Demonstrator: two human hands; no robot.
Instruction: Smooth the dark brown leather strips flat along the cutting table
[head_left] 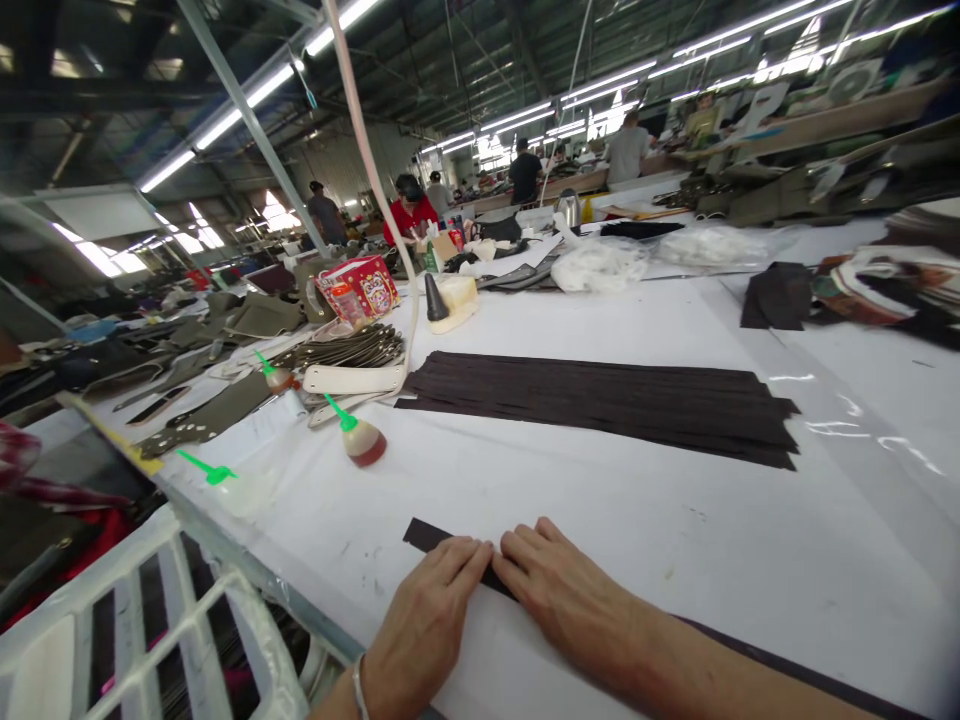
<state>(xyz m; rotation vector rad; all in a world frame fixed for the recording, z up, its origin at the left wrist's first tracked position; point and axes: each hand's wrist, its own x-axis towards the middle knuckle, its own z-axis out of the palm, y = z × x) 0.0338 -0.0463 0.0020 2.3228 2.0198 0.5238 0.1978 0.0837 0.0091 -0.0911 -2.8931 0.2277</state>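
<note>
A long dark strip [425, 534] lies slantwise on the white tabletop [480, 480], its far end poking out past my fingers and its other end running off under my right forearm. My left hand [439, 600], with a bracelet at the wrist, is closed over the strip with fingers pressed together. Right beside it my right hand [551, 580] has its fingers curled down on the same strip. The fingertips of both hands almost meet. Beyond them lies a wide row of similar dark strips [600, 400], laid side by side and overlapping.
Squeeze bottles with green nozzles, one holding brownish liquid [365, 440], stand at the left. A white plastic crate or chair back [180, 610] is by the table's left edge. Farther back are a red box [360, 285], a cone on a block [450, 300], plastic bags [600, 262] and several people.
</note>
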